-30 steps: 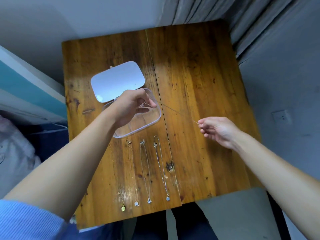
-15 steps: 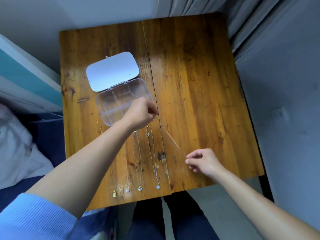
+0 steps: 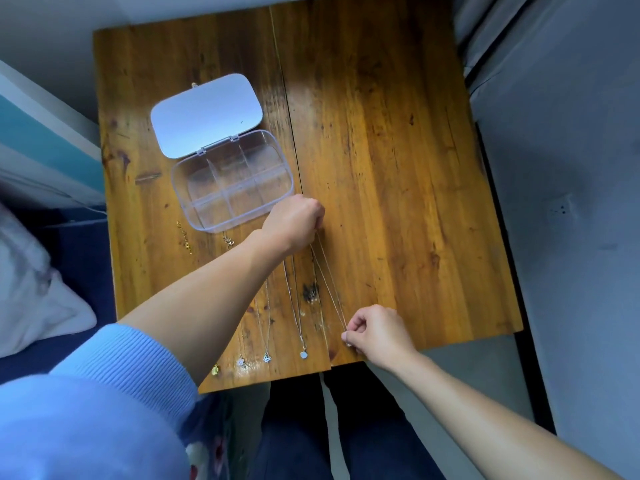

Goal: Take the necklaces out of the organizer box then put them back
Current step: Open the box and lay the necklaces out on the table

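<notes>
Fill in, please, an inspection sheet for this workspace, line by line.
Surface: wooden table, worn, dark stains, a seam down the middle.
Job's things: organizer box open, lid lying flat, compartments look empty; four necklaces in a row near the front edge; fifth necklace stretched between the hands.
Clutter: nothing seen.
Hands: left hand grips the fifth necklace's upper end; right hand pinches its lower end.
Cables: nothing seen.
Surroundings: grey curtain; white pillow.
</notes>
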The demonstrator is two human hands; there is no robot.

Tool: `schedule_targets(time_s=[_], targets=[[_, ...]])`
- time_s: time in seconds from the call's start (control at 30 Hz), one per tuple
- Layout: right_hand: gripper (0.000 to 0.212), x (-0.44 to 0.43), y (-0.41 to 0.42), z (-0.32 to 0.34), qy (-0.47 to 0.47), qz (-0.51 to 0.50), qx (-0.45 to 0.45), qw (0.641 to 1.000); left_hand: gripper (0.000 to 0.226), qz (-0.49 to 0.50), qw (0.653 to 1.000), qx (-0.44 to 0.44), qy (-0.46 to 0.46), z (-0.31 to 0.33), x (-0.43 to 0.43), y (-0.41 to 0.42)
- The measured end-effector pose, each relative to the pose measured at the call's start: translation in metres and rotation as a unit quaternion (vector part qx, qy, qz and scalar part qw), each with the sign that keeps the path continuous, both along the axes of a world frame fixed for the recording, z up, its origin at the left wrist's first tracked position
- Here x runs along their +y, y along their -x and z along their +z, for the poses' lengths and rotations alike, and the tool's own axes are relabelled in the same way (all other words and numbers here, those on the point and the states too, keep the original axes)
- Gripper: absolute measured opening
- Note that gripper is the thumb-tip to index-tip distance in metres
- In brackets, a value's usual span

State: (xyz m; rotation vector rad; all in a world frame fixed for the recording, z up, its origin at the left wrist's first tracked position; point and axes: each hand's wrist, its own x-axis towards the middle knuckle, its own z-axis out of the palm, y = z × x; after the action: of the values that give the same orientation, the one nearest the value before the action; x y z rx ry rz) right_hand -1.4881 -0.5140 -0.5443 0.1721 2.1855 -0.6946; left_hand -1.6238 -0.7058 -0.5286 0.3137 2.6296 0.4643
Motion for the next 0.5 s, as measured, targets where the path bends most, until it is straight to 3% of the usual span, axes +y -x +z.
schedule_targets(time_s=[0.27, 0.5], targets=[[0.027, -0.006, -0.001, 0.000, -0.032, 0.048, 0.027, 0.998, 0.004, -0.014, 1.000, 0.026, 0.005, -0.004, -0.007, 0.006], [0.025, -0.001, -0.003, 0.003, -0.039, 0.068, 0.040, 0.996, 0.015, -0.004, 0.999, 0.045, 0.010, 0.000, -0.013, -0.004]])
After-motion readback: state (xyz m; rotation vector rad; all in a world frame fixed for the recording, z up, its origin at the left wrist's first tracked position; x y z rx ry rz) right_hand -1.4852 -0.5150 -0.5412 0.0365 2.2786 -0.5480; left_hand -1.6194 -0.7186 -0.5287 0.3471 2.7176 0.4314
